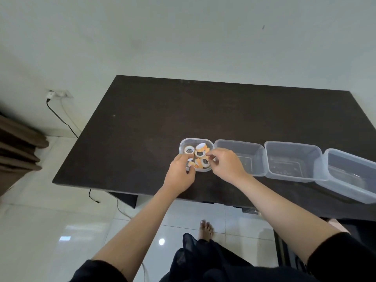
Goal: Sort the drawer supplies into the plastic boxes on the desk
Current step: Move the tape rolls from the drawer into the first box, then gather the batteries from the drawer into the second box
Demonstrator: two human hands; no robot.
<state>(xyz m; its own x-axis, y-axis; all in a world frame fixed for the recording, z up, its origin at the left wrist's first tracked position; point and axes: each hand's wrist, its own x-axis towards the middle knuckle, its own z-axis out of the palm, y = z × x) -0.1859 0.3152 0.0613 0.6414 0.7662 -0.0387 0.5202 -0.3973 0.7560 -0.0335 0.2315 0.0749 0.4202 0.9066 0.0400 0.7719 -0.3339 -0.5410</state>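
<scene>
Both hands settle tape rolls (200, 153) in the small box (184, 143). The left hand (179, 176) and the right hand (226, 165) curl over the rolls; actual grip unclear. Next, probably: supplies for the three larger boxes (240, 143) right of it.

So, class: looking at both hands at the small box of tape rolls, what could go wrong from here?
1. The small box already looks crowded with tape rolls; one roll stands tilted near the rim and could tip out onto the desk.
2. Both the left hand and the right hand work at this light box, so a nudge might slide it.
3. The far-right box seems to reach the desk's front edge and could be knocked off.
</scene>
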